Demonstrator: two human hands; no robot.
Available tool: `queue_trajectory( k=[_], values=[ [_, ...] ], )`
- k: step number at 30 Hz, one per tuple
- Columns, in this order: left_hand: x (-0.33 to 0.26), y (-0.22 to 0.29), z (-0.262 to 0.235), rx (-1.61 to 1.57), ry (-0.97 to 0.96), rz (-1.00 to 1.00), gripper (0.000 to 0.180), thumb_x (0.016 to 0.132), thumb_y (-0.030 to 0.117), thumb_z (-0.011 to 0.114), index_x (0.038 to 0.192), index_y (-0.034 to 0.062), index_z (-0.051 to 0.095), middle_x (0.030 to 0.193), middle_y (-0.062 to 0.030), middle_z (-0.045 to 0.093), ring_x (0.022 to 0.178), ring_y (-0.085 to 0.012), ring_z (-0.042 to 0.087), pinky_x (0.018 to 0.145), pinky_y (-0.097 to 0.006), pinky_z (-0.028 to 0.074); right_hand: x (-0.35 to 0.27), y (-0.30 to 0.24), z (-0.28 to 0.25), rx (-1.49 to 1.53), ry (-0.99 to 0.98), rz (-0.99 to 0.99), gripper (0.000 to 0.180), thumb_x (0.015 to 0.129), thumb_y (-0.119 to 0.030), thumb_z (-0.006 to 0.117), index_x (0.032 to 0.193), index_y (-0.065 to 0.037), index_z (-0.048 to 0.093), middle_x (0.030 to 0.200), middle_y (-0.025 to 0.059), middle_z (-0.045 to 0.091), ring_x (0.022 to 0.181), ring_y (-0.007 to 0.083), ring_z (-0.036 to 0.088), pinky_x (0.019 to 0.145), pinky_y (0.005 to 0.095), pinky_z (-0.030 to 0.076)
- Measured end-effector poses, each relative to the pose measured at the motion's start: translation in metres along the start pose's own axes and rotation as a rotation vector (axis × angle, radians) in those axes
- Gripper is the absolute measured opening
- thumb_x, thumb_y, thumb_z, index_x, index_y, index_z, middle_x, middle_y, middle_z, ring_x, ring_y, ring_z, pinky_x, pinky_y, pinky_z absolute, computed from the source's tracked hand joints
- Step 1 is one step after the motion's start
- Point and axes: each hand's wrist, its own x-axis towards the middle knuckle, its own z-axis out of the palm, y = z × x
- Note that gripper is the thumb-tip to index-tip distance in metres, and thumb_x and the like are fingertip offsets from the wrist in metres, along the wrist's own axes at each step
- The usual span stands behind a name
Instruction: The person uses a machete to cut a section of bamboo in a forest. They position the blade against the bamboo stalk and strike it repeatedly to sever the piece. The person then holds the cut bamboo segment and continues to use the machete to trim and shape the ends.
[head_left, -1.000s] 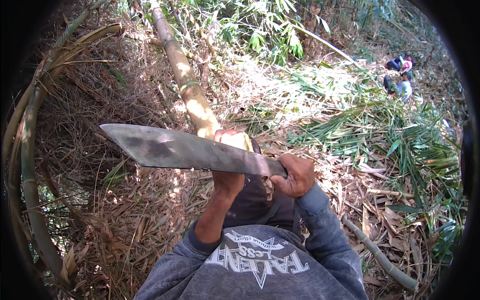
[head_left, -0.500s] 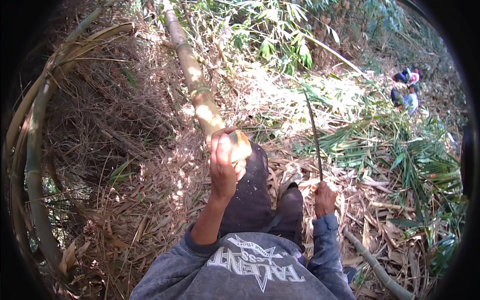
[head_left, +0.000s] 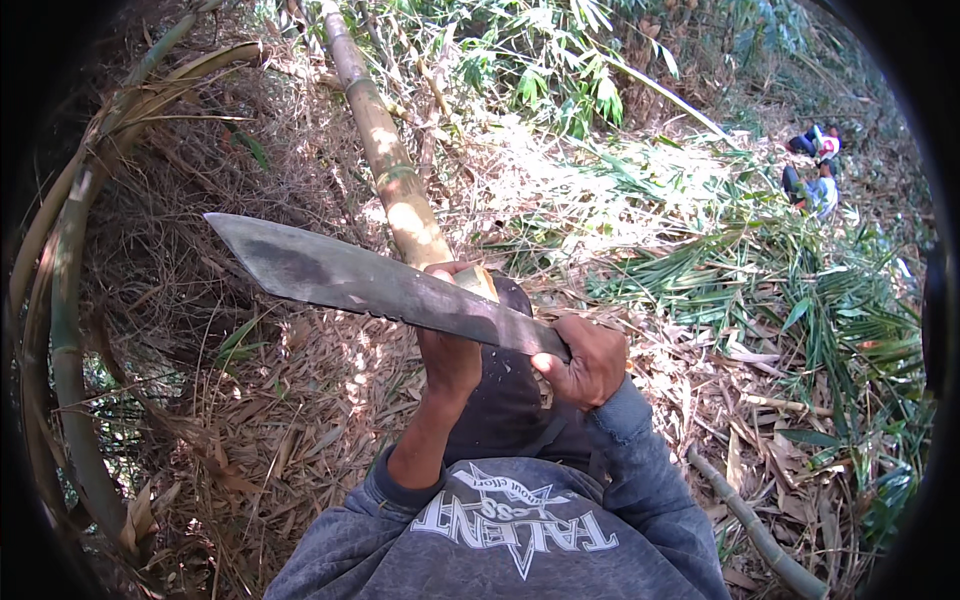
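Gripping one machete (head_left: 380, 285), the right hand (head_left: 590, 360) clamps its handle; the left hand (head_left: 450, 345) clasps one bamboo stalk (head_left: 390, 170). Half a second ago upright, the blade now lies crosswise.

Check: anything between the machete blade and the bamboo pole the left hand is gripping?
Nothing visible. The machete, in the right hand, is held across in front of the bamboo pole; the left hand grips the pole's cut end just behind the blade, so it sits close to the blade's path.
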Motion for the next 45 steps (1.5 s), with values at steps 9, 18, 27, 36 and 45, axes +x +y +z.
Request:
queue_trajectory(
  k=[9,18,27,36,45],
  values=[
    [0.002,0.006,0.002,-0.086,0.012,0.014,0.048,0.101,0.044,0.031,0.1,0.0005,0.054,0.096,-0.0088,0.052,0.092,-0.018,0.05,0.086,-0.033,0.04,0.0,0.002,0.005,-0.011,-0.009,0.013,0.054,0.081,-0.055,0.064,0.069,-0.004,0.052,0.058,0.012,0.049,0.047,0.03,0.055,0.043,0.0387,0.042],
    [-0.001,-0.005,-0.006,0.081,0.049,0.371,0.04,0.1,0.035,0.037,0.103,-0.0024,0.053,0.095,-0.0128,0.058,0.084,-0.0208,0.057,0.077,-0.034,0.046,-0.013,0.018,0.024,-0.025,-0.043,0.133,0.046,0.083,-0.047,0.064,0.077,-0.002,0.059,0.062,0.0129,0.054,0.052,0.0326,0.057,0.049,0.0415,0.046],
    [0.013,0.008,-0.026,-0.359,-0.053,-0.113,0.037,0.1,0.036,0.03,0.118,0.0083,0.048,0.09,-0.0067,0.056,0.058,-0.0067,0.052,0.041,-0.018,0.036,-0.12,0.093,0.019,0.018,-0.07,0.878,0.053,0.097,-0.045,0.04,0.084,0.0,0.065,0.067,0.0194,0.061,0.061,0.0314,0.058,0.06,0.0412,0.044],
    [-0.009,-0.005,-0.008,-0.477,-0.058,-0.328,0.048,0.098,0.043,0.038,0.124,0.0025,0.045,0.086,-0.0033,0.054,0.061,-0.0055,0.046,0.048,-0.02,0.036,-0.032,0.01,-0.001,0.067,0.024,0.232,0.045,0.086,-0.047,0.063,0.072,-0.004,0.057,0.055,0.012,0.048,0.047,0.0272,0.054,0.043,0.0369,0.041],
    [-0.004,-0.009,-0.009,-0.037,-0.099,0.024,0.029,0.095,0.028,0.047,0.103,0.0008,0.048,0.096,-0.0125,0.053,0.089,-0.0244,0.053,0.082,-0.037,0.041,-0.007,-0.011,0.003,-0.001,-0.005,-0.007,0.048,0.079,-0.05,0.069,0.074,-0.003,0.056,0.06,0.0107,0.051,0.047,0.0283,0.055,0.043,0.0377,0.042]
  ],
)
